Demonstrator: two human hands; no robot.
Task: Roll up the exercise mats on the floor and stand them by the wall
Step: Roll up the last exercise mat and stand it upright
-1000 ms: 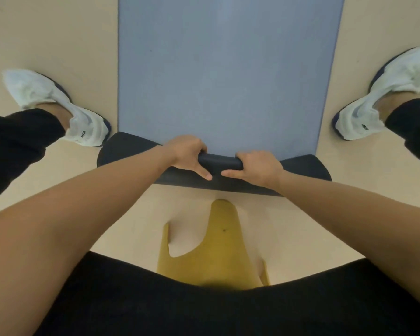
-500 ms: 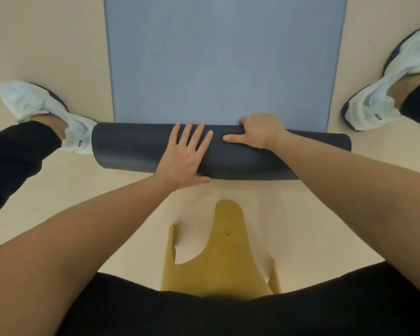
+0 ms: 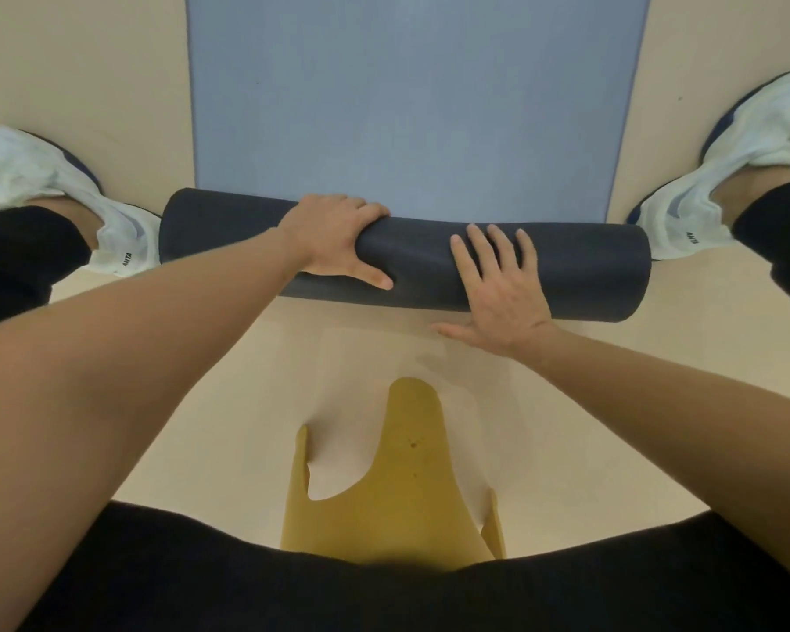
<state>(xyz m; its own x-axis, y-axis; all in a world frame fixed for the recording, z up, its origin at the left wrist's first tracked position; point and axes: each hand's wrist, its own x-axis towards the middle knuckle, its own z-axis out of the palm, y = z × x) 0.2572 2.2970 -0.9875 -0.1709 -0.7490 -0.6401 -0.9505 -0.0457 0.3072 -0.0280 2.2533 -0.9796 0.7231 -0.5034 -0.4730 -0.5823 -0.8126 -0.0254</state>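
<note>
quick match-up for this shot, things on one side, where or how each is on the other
1 left hand
2 right hand
3 dark grey rolled-up foam mat
4 yellow wooden seat

a fingers spread flat on the roll
b under the person, nearest the camera
c fingers curled over the roll's top
d crosswise at the near end of the flat blue-grey sheet

Pairs: 1-c, 2-a, 3-d, 4-b

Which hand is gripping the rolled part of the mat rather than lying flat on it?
The left hand: its fingers curl over the far edge of the roll, while the right hand lies flat, fingers spread.
</note>
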